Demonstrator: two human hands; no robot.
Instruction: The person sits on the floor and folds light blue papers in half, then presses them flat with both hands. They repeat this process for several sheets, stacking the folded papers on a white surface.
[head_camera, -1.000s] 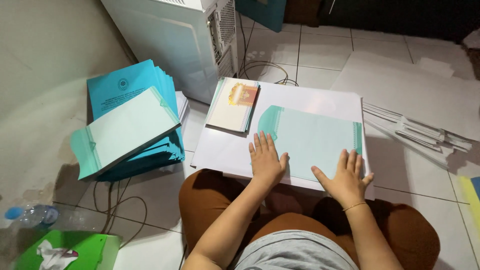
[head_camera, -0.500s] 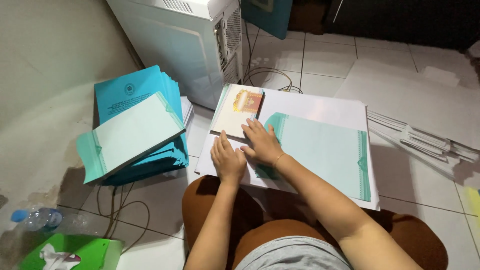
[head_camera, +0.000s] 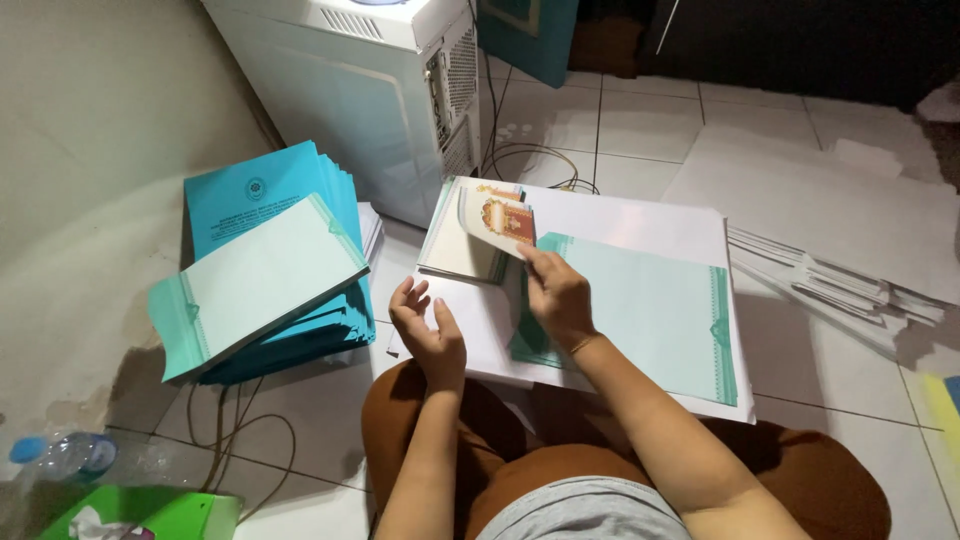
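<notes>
Fingers of the right hand (head_camera: 556, 296) pinch the lower corner of a printed sheet (head_camera: 497, 222), curling it up off the small stack of sheets (head_camera: 462, 250) that lies just left of the pale green cover (head_camera: 640, 305). Just below that stack, the left hand (head_camera: 430, 335) hovers with fingers spread and grasping nothing. Thin, light and floppy, the sheet probably creases easily and is best taken by a corner or edge, as it is now.
</notes>
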